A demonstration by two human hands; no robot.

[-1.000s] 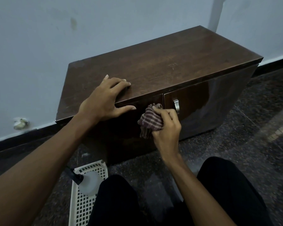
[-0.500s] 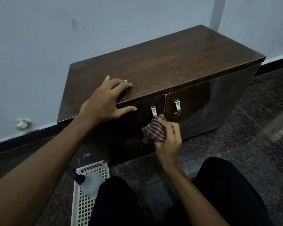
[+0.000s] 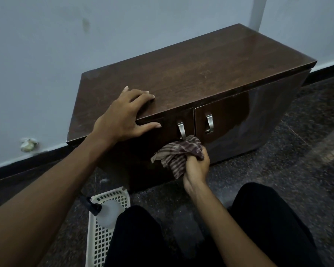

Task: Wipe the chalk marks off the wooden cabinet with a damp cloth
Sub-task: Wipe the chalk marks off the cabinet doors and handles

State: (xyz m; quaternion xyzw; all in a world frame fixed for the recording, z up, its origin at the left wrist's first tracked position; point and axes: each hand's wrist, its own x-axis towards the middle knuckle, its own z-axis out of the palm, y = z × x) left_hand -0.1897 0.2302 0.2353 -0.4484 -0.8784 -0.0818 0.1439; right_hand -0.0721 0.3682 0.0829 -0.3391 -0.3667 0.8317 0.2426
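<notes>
- We saw the left hand (image 3: 123, 116) resting on the front edge of the wooden cabinet (image 3: 210, 60). Its fingers were straight and spread out on the top and held nothing. Its thumb lay along the front, just under the edge.
- The right hand (image 3: 196, 166) was lower down, in front of the left door. Its fingers were curled tight round the striped cloth (image 3: 178, 151).
- The cloth was bunched up above and to the left of those fingers. Loose ends stuck out to the left and hung down beside the hand.
- The top of the cloth was right at the bottom of a metal handle (image 3: 181, 130). We could not tell if they touched.
- A second handle (image 3: 209, 123) was on the other door, up and to the right of the gripping fingers, and apart from them.
- A few faint pale marks (image 3: 204, 73) showed on the cabinet top, well to the right of the left fingertips.
- A white basket (image 3: 96, 247) stood on the dark floor (image 3: 278, 151), well below the left fingers. A pale bottle (image 3: 109, 212) with a dark top lay in it.
</notes>
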